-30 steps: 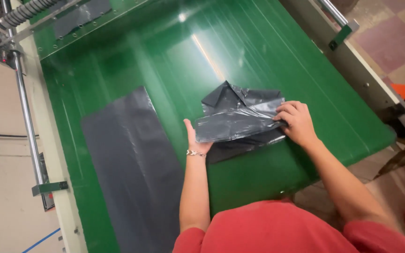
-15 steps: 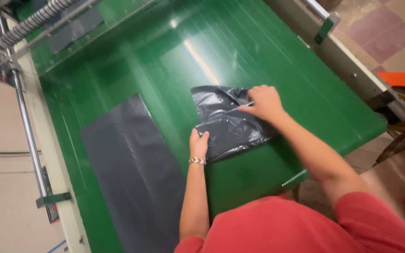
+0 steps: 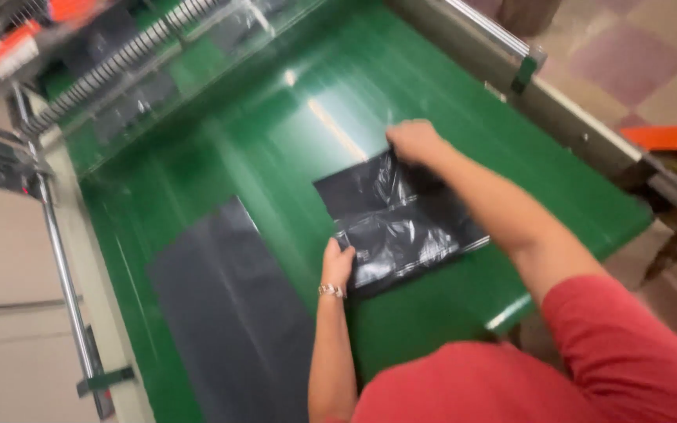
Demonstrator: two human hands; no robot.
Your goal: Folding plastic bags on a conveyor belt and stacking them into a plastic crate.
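A wide green conveyor belt [image 3: 221,164] fills most of the view, running from 7 o'clock up toward 1 o'clock, with a metal side rail [image 3: 558,110] along its 2 o'clock edge. A long flat dark grey plastic sheet [image 3: 229,313] lies on the belt at 7 o'clock, its lower end cut off by the frame. Near the centre, slightly toward 4 o'clock, sits a folded black plastic bag [image 3: 397,223], glossy and creased; whether anything is inside cannot be told. The whole view is motion-blurred. The right hand [image 3: 415,142] grips the bag's 12 o'clock corner, fingers curled onto it. The left hand [image 3: 338,262] presses flat, fingers together, on the bag's 8 o'clock edge.
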